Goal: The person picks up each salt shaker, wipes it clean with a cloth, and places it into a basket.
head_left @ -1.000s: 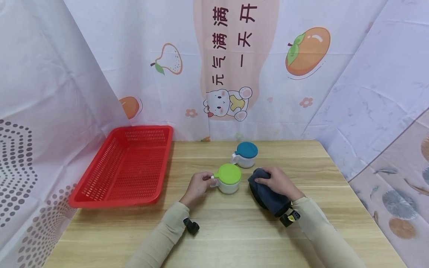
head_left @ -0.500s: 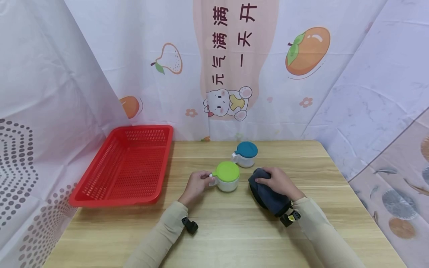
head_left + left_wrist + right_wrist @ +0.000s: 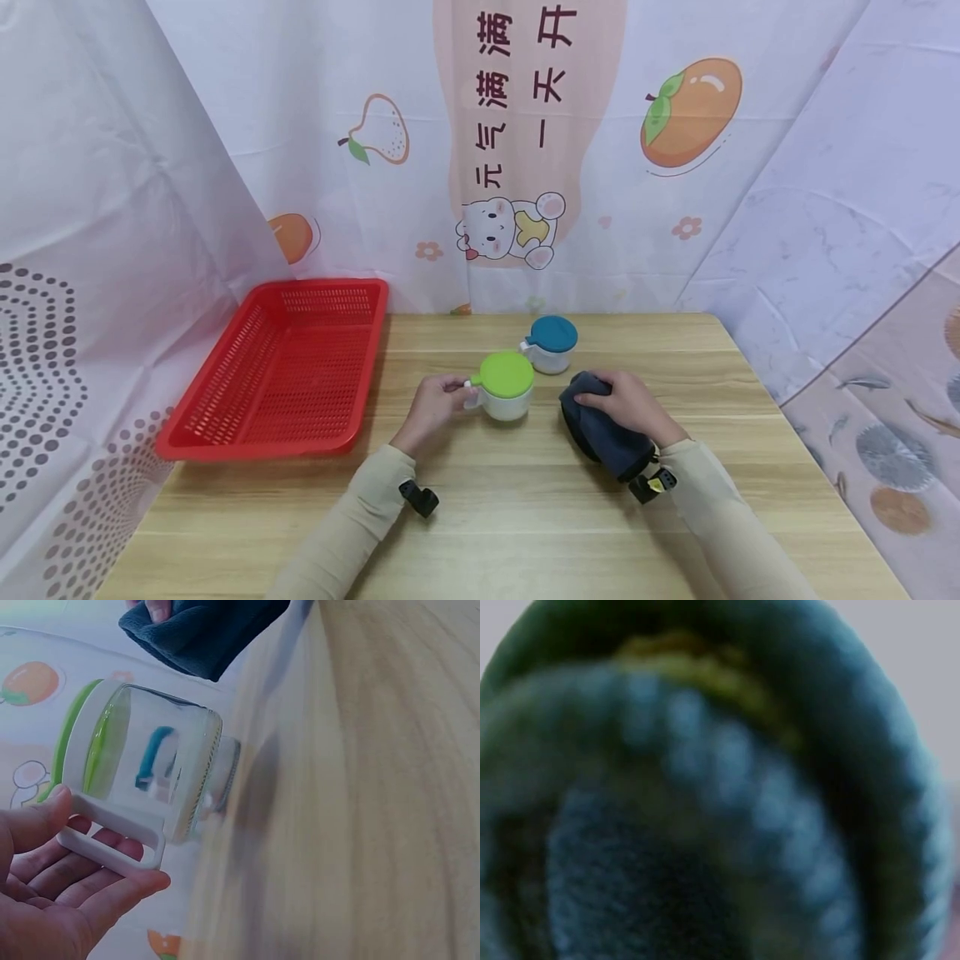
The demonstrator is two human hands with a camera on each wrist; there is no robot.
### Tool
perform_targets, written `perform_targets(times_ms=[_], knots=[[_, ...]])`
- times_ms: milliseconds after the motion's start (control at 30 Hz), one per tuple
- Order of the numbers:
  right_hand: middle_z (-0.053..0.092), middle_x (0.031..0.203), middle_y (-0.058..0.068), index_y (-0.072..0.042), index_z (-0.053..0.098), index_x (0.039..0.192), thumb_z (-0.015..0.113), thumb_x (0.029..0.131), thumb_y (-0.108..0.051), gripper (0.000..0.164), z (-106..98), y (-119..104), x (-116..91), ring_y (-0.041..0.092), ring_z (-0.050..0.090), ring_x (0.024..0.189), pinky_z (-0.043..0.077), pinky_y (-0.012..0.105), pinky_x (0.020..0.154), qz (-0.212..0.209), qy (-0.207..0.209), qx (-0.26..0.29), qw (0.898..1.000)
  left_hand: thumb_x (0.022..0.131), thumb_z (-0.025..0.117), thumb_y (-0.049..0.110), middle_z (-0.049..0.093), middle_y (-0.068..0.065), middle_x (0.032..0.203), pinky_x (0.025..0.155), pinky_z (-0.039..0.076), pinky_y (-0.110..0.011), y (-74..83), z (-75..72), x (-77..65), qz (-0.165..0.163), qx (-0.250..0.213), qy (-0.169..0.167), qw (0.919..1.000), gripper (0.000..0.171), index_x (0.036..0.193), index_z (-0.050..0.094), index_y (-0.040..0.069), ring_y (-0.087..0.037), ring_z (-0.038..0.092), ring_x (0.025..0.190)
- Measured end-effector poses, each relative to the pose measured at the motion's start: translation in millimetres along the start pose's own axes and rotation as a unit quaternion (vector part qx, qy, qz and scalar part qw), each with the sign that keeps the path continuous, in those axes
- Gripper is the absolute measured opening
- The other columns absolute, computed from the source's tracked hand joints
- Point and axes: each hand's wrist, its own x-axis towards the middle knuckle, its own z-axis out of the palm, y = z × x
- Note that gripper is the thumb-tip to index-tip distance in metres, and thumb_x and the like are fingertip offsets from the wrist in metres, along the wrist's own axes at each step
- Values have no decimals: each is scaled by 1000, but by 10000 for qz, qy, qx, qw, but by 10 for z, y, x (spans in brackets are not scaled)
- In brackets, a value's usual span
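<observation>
My left hand (image 3: 433,408) pinches the white handle (image 3: 112,838) of a clear seasoning jar with a green lid (image 3: 507,385). In the left wrist view the thumb presses on top of the handle and fingers lie under it; the glass jar (image 3: 154,769) appears just off the table. To the right, my right hand (image 3: 632,407) grips a folded dark blue-grey cloth (image 3: 609,440), which hangs down toward the wrist. The cloth (image 3: 652,877) fills the right wrist view, blurred, and hides those fingers. A second jar with a blue lid (image 3: 553,335) stands behind the green-lidded one.
On the left a red plastic basket (image 3: 348,442) rests on the wooden table (image 3: 510,533). A printed curtain (image 3: 420,208) closes off the back, and more cloth hangs at both sides. Black wrist cameras (image 3: 418,498) sit on both sleeves.
The left hand has carried the green-lidded jar slightly away from me and a little left, toward the blue-lidded jar. The right hand and cloth have shifted only slightly.
</observation>
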Motion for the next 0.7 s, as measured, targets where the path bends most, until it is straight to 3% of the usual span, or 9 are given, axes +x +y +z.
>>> perform_targets(times_ms=[200, 500, 700], knots=[[66, 101, 2, -18, 64, 106, 62, 82, -42, 34, 9, -19, -21, 15, 59, 86, 46, 33, 73, -161, -34, 35, 9999, 80, 66, 13, 69, -14, 96, 67, 54, -28, 103, -81, -18, 8, 288, 222, 9993, 21, 98, 68, 3, -16, 63, 82], [66, 104, 3, -18, 63, 108, 61, 82, -43, 37, 6, -27, -32, 15, 59, 89, 47, 32, 73, -226, -45, 101, 9997, 82, 65, 16, 67, -14, 98, 68, 53, -27, 255, -210, -12, -8, 452, 448, 9980, 22, 101, 67, 4, -14, 61, 83], [66, 102, 3, -18, 64, 107, 62, 81, -43, 35, -19, -25, -16, 15, 60, 88, 47, 31, 73, -257, -10, 100, 9996, 82, 65, 17, 66, -13, 101, 68, 52, -26, 450, -313, -32, -27, 411, 565, 9976, 24, 102, 66, 5, -15, 60, 85]])
